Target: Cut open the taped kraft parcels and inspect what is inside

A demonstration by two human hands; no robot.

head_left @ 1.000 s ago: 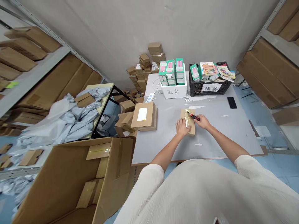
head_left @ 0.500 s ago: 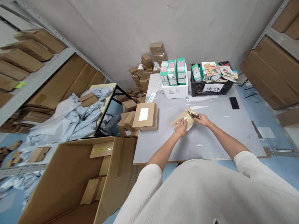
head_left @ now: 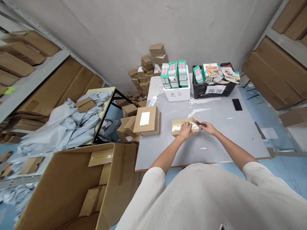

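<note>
At the far end of the table, a white foam box point(head_left: 177, 95) is showing the handwritten Chinese characters 退货 on its front, while a paper sign point(head_left: 214, 90) on a black plastic crate point(head_left: 198, 92) is showing 换货. The print on the booklet covers point(head_left: 213, 71) in the crate is staying too small to read.

Head-worn view, facing forward and down

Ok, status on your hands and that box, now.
Left hand on taped cardboard box. Right hand gripping red-handled utility knife, tip at the box's right end. Black phone off to the right, not in the way.
</note>
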